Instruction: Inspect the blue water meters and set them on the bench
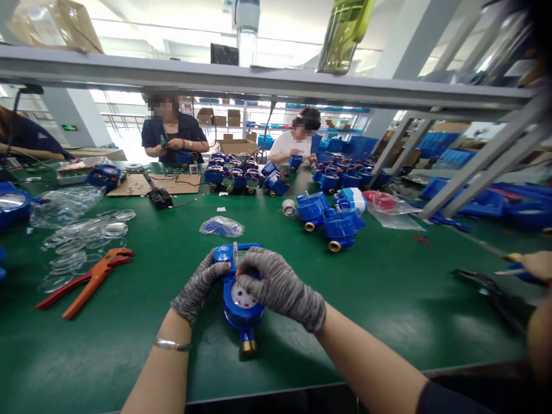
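Honestly, from where I stand the weak spot is the grip on the blue meter (242,315), which lies on the green bench (276,374) straight in front of the worker, dial (242,296) facing up and brass end pointing back toward the body. The gloved left hand (200,287) has its thumb laid over the housing beside the round blue lid (223,253), the other fingers closed about the far side, so it is grasping the meter at one end only. A hard push by the gloved right hand (269,284) could swing that body, rounded as it is, or rock it off line. The right fingers are bent together in a pinch above the dial's upper edge; whether anything sits between them I cannot tell. Anything small there could slip, as knitted cuffs and knuckles crowd the spot and hide it. A slim, pale upright piece (236,252) rises just beside those fingers, and a careless knuckle might knock it. Farther left, the orange-handled cutter (97,279) lies against loose clear discs (71,261); a sweeping left elbow or sleeve could scrape them together and scratch them.
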A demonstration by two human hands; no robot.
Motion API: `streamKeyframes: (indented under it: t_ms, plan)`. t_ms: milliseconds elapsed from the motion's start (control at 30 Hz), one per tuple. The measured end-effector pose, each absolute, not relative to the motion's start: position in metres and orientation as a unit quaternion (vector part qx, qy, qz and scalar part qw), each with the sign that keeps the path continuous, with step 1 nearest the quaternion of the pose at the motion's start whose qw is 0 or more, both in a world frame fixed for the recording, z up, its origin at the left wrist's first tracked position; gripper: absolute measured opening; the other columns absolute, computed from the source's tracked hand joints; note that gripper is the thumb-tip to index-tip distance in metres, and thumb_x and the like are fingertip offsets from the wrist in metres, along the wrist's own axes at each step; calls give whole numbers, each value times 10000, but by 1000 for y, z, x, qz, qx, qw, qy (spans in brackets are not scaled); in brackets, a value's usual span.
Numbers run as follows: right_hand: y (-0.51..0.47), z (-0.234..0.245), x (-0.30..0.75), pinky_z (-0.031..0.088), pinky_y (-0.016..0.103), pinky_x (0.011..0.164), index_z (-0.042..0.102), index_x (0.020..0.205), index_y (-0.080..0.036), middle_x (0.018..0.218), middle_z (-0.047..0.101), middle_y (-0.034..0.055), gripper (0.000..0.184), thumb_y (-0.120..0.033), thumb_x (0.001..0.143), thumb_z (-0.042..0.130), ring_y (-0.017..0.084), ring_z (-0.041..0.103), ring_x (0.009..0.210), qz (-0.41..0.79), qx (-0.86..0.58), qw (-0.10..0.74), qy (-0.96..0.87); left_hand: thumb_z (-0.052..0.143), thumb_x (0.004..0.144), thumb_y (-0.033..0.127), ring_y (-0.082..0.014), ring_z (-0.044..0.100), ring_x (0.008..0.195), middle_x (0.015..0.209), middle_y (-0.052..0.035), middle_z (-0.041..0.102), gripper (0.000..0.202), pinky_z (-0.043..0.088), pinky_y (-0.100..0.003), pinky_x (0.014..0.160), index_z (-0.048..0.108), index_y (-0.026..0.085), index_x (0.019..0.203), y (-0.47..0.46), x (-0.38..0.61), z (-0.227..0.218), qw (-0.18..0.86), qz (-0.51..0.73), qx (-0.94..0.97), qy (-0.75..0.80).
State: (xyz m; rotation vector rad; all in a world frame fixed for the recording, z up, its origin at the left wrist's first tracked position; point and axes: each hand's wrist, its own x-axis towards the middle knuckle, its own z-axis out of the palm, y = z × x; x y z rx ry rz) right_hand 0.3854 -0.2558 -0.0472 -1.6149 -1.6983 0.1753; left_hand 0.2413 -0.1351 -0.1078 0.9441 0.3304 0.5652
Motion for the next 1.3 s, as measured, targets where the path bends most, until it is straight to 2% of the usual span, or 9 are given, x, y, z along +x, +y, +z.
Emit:
streamKeyframes:
  t_ms: [133,233,367,533,700,833,1000,1167,1300]
  plan:
    - [-233,-48,363,449,319,755,739,790,-185,794,693,33,82,-205,780,660,189,585,762,20,-655,285,-699,790,734,232,-309,559,1230,1194,-55,690,383,361,-465,1121,690,224,1104,-129,243,-113,830,282,458,149]
    - [-227,-51,363,425,326,727,766,841,-230,769,686,26,133,-215,792,643,193,570,735,3,-658,250,-710,808,719,245,-294,536,1257,1215,-48,681,388,320,-450,1149,700,232,1092,-126,244,-114,825,293,461,148]
    - [-227,-49,362,407,324,715,776,940,-282,775,681,18,211,-219,804,628,192,561,730,9,-658,237,-715,797,727,241,-300,522,1273,1242,-57,669,390,328,-465,1145,701,228,1104,-125,243,-112,825,286,465,145]
    - [-229,-53,360,395,343,739,776,940,-282,788,673,22,195,-247,806,638,200,546,756,-4,-674,247,-697,779,753,232,-307,520,1281,1263,-86,658,425,325,-487,1146,678,206,1165,-125,240,-112,827,271,471,147]
    - [-236,-53,363,414,370,798,744,1001,-297,846,683,15,213,-242,834,625,214,564,819,-31,-641,242,-728,723,812,228,-287,499,1310,1311,-60,634,427,333,-470,1148,638,245,1230,-131,239,-110,832,264,464,153]
    - [-249,-49,365,435,424,874,723,928,-208,983,707,58,157,-299,870,610,250,586,929,-72,-602,204,-769,747,792,221,-292,540,1270,1277,-54,656,424,384,-460,1119,655,259,1204,-134,237,-107,838,247,453,178]
    - [-254,-56,353,440,497,885,682,889,-152,1048,693,119,265,-376,926,546,293,588,941,-144,-578,153,-788,795,740,230,-298,590,1209,1150,-42,713,354,425,-464,1087,701,244,1081,-136,237,-106,838,253,442,197]
    - [-252,-59,346,451,460,889,675,913,-141,1026,696,107,229,-324,922,538,281,601,936,-138,-588,184,-775,842,675,255,-324,617,1162,1029,-51,743,384,444,-476,1063,712,218,1035,-134,240,-105,827,261,453,206]
    - [-258,-59,386,480,306,858,670,974,-201,999,702,31,188,-329,924,541,182,624,917,-11,-639,309,-705,791,728,235,-346,623,1145,1108,-88,724,408,438,-507,1057,690,193,1120,-137,234,-95,831,242,465,188]
